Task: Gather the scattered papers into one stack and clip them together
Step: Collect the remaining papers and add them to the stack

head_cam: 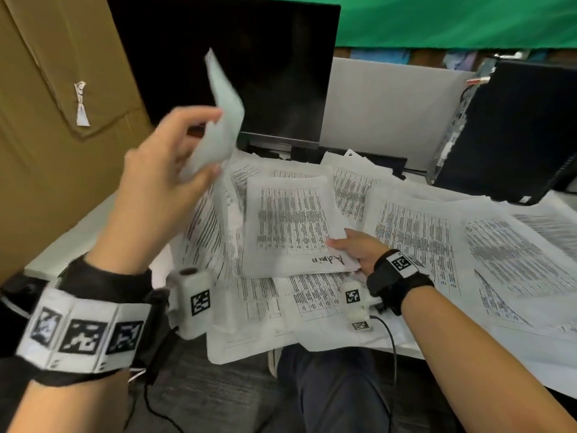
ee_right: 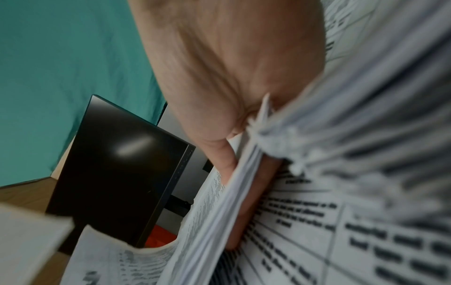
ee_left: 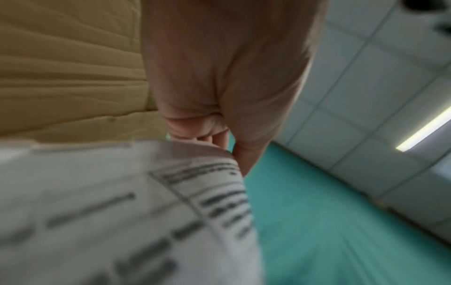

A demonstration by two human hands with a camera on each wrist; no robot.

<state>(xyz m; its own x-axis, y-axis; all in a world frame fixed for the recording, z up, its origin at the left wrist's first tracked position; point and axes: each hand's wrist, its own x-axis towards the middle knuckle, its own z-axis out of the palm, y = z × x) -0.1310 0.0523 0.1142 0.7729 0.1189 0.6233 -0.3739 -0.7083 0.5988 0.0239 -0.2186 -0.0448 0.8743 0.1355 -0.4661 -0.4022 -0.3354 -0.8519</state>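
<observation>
Printed white papers (head_cam: 415, 239) lie scattered over the desk. My left hand (head_cam: 175, 164) is raised above the desk's left part and pinches a bent sheet (head_cam: 223, 120) that curls upward in front of the monitor; the same sheet (ee_left: 122, 212) fills the left wrist view below my fingers (ee_left: 219, 138). My right hand (head_cam: 356, 248) grips the near right corner of a stack of sheets (head_cam: 290, 232) with "Admin" handwritten on top, thumb above. In the right wrist view the stack's edge (ee_right: 234, 192) sits between thumb and fingers (ee_right: 251, 202).
A black monitor (head_cam: 249, 64) stands at the back, a dark computer case (head_cam: 512, 129) at the right, a cardboard box (head_cam: 53, 120) at the left. More sheets (head_cam: 281, 310) overhang the desk's near edge above my legs. Wrist-camera cables hang below.
</observation>
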